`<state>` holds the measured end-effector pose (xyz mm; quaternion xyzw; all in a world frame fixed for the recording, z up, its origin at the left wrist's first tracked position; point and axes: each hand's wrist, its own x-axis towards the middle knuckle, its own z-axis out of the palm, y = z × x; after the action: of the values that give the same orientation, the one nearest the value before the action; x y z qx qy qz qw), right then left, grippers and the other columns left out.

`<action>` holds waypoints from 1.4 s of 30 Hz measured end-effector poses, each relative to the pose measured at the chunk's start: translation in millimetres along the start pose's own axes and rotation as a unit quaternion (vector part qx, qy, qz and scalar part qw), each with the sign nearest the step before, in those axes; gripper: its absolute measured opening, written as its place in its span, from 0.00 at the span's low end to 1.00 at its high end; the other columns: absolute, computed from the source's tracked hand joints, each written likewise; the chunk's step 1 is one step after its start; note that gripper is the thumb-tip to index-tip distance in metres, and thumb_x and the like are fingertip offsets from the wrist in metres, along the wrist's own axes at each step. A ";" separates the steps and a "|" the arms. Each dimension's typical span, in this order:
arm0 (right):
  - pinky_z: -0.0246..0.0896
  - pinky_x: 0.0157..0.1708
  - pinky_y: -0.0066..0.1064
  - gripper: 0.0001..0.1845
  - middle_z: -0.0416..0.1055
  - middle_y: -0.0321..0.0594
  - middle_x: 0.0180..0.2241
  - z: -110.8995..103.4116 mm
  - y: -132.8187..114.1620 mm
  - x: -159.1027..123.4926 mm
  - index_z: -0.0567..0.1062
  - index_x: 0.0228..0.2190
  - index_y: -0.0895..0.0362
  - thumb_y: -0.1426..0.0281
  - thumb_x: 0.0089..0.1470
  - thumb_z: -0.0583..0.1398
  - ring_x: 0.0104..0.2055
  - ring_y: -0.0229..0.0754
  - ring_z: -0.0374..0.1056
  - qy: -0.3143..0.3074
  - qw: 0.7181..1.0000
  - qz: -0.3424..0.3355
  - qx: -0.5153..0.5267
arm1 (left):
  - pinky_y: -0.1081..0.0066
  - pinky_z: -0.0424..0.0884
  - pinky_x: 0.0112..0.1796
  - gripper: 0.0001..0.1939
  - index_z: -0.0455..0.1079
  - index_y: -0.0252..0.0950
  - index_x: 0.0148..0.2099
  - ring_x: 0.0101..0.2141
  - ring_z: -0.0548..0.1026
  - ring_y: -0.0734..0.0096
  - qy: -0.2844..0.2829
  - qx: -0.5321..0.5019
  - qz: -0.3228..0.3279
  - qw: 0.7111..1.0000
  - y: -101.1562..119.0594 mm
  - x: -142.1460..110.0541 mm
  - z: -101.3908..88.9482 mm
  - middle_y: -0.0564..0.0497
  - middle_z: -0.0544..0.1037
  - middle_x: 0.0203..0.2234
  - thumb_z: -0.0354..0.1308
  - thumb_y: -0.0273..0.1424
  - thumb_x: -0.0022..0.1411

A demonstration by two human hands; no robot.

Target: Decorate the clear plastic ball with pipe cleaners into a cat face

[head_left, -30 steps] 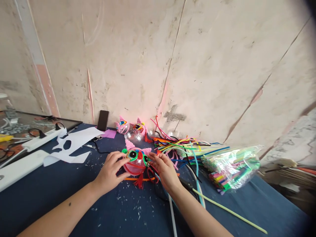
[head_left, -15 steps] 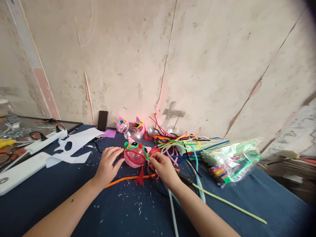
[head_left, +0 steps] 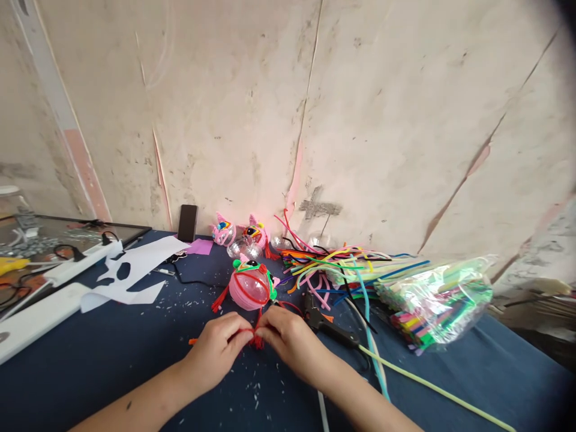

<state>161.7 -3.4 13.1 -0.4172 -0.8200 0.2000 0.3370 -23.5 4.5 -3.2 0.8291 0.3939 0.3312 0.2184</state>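
A pink, clear-fronted ball ornament [head_left: 250, 287] with green, red and black trim sits on the dark blue cloth, just beyond my hands. One red tassel [head_left: 220, 299] shows at its left side. In front of the ball, my left hand [head_left: 218, 345] and my right hand [head_left: 290, 337] meet, thumbs and fingertips pinched on a red tassel [head_left: 258, 341] between them. Part of that tassel is hidden by the fingers. An orange pipe cleaner [head_left: 193, 342] pokes out past my left hand. Right of my right hand lies a black glue gun [head_left: 335, 329] with a long pale yellow stick.
Two similar pink ornaments [head_left: 223, 231] and clear plastic balls [head_left: 245, 247] stand near the wall. Colourful pipe cleaners [head_left: 324, 264] and a plastic bag of more [head_left: 443, 306] lie right. A phone [head_left: 187, 223], cut white paper [head_left: 135, 270] and a power strip [head_left: 85, 262] are left.
Both hands have come away from the ball's sides, moving nearer to me and together onto the red tassel. A tassel now shows at the ball's left, and the glue gun is more exposed.
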 end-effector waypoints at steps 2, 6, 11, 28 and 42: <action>0.55 0.27 0.25 0.09 0.64 0.33 0.23 -2.6 -0.1 1.5 0.67 0.23 0.57 0.72 0.55 0.56 0.26 0.36 0.60 0.025 0.999 0.018 0.026 | 0.75 0.64 0.29 0.14 0.69 0.35 0.30 0.25 0.69 0.74 0.011 -0.023 -0.023 0.999 0.4 0.4 -4.8 0.53 0.72 0.23 0.48 0.33 0.64; 0.49 0.22 0.25 0.18 0.56 0.30 0.19 -2.3 2.9 4.9 0.60 0.20 0.55 0.62 0.59 0.51 0.22 0.34 0.52 0.085 0.991 0.065 0.080 | 0.75 0.62 0.27 0.15 0.67 0.35 0.26 0.23 0.67 0.74 0.003 -0.068 -0.089 0.994 2.9 3.5 -11.7 0.55 0.69 0.20 0.49 0.36 0.62; 0.49 0.22 0.25 0.22 0.55 0.30 0.18 -4.2 5.0 4.9 0.60 0.19 0.55 0.55 0.59 0.50 0.21 0.34 0.51 0.099 0.987 0.077 0.100 | 0.73 0.63 0.28 0.16 0.70 0.35 0.29 0.23 0.68 0.72 -0.091 -0.095 -0.137 0.982 4.8 2.6 -15.3 0.53 0.72 0.21 0.48 0.39 0.62; 0.47 0.24 0.25 0.17 0.57 0.31 0.20 20.8 -6.3 -3.8 0.60 0.20 0.56 0.61 0.58 0.51 0.23 0.34 0.52 -0.027 0.995 0.066 0.075 | 0.75 0.64 0.29 0.06 0.69 0.34 0.32 0.26 0.68 0.75 0.045 -0.053 0.040 0.997 -0.7 -11.1 5.2 0.53 0.71 0.24 0.52 0.26 0.60; 0.45 0.17 0.22 0.27 0.56 0.28 0.15 12.6 4.1 -0.9 0.64 0.18 0.57 0.46 0.46 0.60 0.18 0.31 0.51 -0.187 0.936 0.172 0.244 | 0.71 0.64 0.27 0.15 0.68 0.33 0.30 0.24 0.68 0.71 -0.037 0.095 0.253 0.962 0.1 -6.3 -12.9 0.48 0.73 0.22 0.43 0.24 0.66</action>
<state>155.3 -2.4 1.5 -0.4124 -0.7098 0.5229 0.2296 -35.8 0.8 3.3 0.9303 0.1924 0.3059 0.0626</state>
